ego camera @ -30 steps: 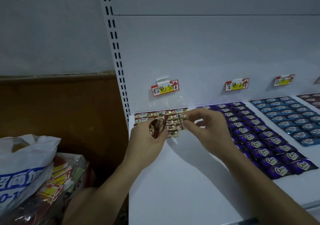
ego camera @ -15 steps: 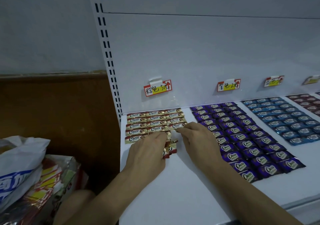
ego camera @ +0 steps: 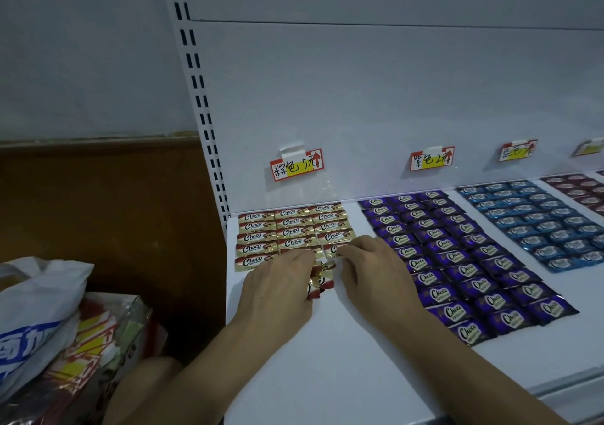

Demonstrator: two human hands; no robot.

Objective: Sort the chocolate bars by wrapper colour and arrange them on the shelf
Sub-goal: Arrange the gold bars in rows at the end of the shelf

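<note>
The gold-and-brown foil-wrapped chocolate bars (ego camera: 292,228), each printed "Choco" on a white oval, lie flat in a tidy three-column block directly below the red-and-yellow handwritten price tag (ego camera: 295,164). At the block's near edge the left hand (ego camera: 277,290) curls round a small bundle of matching bars (ego camera: 318,285), whose crimped ends poke out past the fingers. The right hand (ego camera: 372,267) pinches the end of one loose gold bar (ego camera: 330,250) at the third column's near end. Right of the tag lie purple-wrapped bars (ego camera: 457,261), then blue-wrapped bars (ego camera: 539,222), then dark red bars (ego camera: 581,189), all on the white metal shelf (ego camera: 327,359). Far left of the tag and lower sits a white plastic bag (ego camera: 42,294).
</note>
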